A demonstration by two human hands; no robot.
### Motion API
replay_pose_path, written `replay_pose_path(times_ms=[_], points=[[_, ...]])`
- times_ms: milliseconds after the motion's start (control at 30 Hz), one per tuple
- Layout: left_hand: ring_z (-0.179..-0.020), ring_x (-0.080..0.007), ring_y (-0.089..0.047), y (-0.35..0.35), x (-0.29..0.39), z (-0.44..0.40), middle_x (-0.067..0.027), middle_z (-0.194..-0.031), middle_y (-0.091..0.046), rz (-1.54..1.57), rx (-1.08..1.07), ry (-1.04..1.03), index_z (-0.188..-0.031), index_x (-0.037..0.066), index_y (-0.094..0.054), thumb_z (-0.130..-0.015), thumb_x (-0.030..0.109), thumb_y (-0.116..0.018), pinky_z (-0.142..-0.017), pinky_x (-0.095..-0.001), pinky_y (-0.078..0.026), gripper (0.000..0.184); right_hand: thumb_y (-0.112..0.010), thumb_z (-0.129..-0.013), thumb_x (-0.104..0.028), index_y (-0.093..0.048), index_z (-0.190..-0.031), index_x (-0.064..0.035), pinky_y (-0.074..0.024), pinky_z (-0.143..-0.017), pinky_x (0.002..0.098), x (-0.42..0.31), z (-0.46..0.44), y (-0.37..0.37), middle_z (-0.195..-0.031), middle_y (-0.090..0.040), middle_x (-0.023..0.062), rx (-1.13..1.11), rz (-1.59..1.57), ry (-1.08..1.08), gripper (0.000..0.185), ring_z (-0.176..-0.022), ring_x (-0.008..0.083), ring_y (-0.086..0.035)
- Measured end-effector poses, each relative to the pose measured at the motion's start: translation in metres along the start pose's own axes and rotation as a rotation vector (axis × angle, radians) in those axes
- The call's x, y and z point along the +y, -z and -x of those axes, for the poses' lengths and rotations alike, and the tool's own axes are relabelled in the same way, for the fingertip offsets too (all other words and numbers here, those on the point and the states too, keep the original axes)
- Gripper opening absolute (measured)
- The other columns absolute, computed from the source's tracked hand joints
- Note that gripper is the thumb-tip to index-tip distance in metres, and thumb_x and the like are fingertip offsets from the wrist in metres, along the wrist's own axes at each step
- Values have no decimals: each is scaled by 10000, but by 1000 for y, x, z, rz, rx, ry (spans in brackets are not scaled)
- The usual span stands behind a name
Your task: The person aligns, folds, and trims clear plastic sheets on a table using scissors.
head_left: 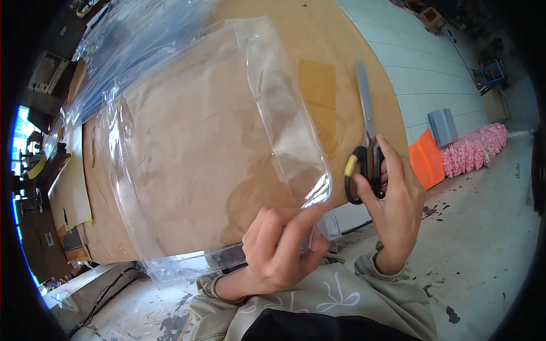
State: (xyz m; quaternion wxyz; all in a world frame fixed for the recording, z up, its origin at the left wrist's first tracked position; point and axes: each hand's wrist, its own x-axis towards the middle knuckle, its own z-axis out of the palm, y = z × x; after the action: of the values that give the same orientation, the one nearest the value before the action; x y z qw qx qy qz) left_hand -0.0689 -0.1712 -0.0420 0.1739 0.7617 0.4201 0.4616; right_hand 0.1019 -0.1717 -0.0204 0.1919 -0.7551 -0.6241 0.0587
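A clear plastic cover (187,142) with folded, glossy edges lies over the brown table surface, its near edge hanging past the table's front. My left hand (284,244) grips this cover at its near right corner, the fingers curled and pressed together. To the right, my right hand (392,193) holds scissors (367,102) by their black handles, one of which has yellow tape round it. The blades point away from me and look closed. They are beside the cover, not touching it.
More clear plastic sheets (136,45) are heaped at the back left. A yellowish-brown patch (318,102) shows on the table (347,34). Past its right edge are an orange piece (426,159), a grey piece (442,126) and a pink fluffy bundle (475,149).
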Motion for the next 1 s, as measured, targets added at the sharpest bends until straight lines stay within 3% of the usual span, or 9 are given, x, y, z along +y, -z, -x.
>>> replay_pose_path(times_ms=[67, 267, 667, 767, 867, 967, 1000], points=[[-532, -177, -518, 0, -3, 4, -129, -699, -596, 66, 34, 37, -874, -58, -574, -620, -110, -571, -483, -243, -409, 259, -698, -715, -112, -503, -1211, -45, -477, -614, 353, 5, -1, 1, -865, -575, 138, 14, -128, -27, 537, -718, 280, -588], [-529, -163, -508, -1, -11, 10, -133, -697, -607, 138, 75, 0, -788, -79, -547, -647, -92, -581, -468, -243, -398, 145, -684, -711, -59, -512, -1211, -28, -497, -609, 308, 18, 0, 3, -870, -596, 139, -12, -328, -76, 530, -704, 222, -592], [-508, -180, -527, 2, -11, 10, -105, -676, -602, 141, 23, -81, -753, -22, -573, -607, -85, -586, -436, -262, -405, 160, -673, -714, -42, -514, -1209, -24, -489, -613, 286, 20, 1, 1, -908, -597, 116, -7, -391, -40, 520, -722, 198, -581], [-557, -182, -563, 3, -6, 14, -88, -682, -611, 92, -6, -25, -770, -11, -589, -643, 1, -680, -503, -282, -454, 157, -668, -713, -32, -518, -1207, -23, -487, -614, 276, 20, 0, 1, -920, -603, 109, -10, -401, -45, 516, -729, 189, -584], [-738, -208, -608, 18, 9, 6, -114, -832, -636, -29, -230, -21, -944, -10, -602, -662, 204, -768, -670, -325, -493, 391, -659, -715, -14, -517, -1214, -25, -488, -619, 264, 20, 0, 4, -933, -612, 101, -36, -432, -63, 520, -742, 171, -590], [-953, -241, -576, 62, 20, -5, -151, -1078, -584, -102, -639, 18, -1135, 5, -547, -663, 408, -736, -839, -394, -454, 648, -644, -723, 7, -510, -1231, -27, -492, -633, 252, 23, -2, 8, -938, -619, 96, -79, -503, -80, 526, -755, 145, -590], [-1009, -251, -548, 81, 16, -10, -148, -1169, -527, -147, -723, 26, -1198, 7, -496, -680, 410, -717, -867, -405, -438, 692, -636, -729, 14, -507, -1236, -25, -493, -639, 248, 26, -2, 10, -937, -621, 96, -98, -545, -90, 525, -758, 135, -588]])
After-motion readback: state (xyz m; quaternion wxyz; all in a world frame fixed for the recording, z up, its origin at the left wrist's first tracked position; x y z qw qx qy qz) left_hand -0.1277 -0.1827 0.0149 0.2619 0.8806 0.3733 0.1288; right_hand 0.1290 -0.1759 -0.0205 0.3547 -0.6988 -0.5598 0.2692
